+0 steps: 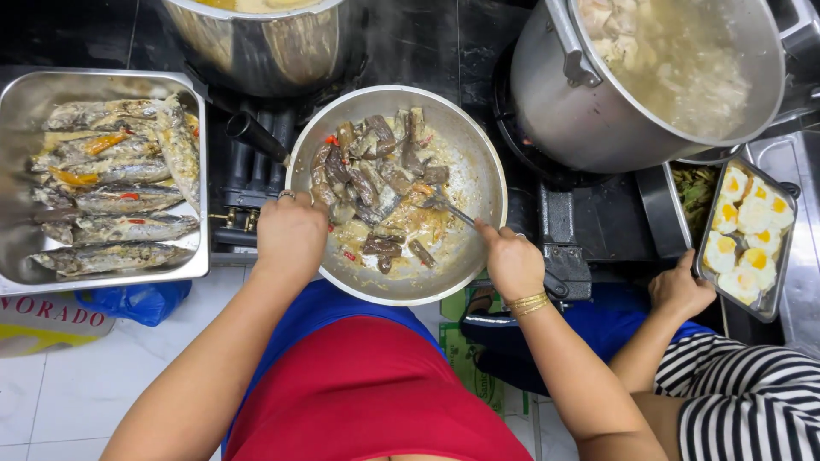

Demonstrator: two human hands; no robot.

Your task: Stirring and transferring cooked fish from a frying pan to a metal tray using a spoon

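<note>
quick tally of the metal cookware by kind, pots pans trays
Big pots: 2, one at top middle and one with pale broth at top right
Round pans: 1, the pan of dark pieces the left hand steadies
Rectangular trays: 2, the fish tray and the egg tray
Total: 5

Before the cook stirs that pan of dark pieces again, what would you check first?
1. Left hand steadying the pan at its rim: ok.
2. Right hand gripping the utensil, tip in the food: ok.
3. Dark vegetable pieces well inside the rim: ok.
4. Pan's black handle free of the fish tray: ok.
5. Burner lit: cannot tell.
6. Another person's hand on the egg tray, apart from the pan: ok.
</note>
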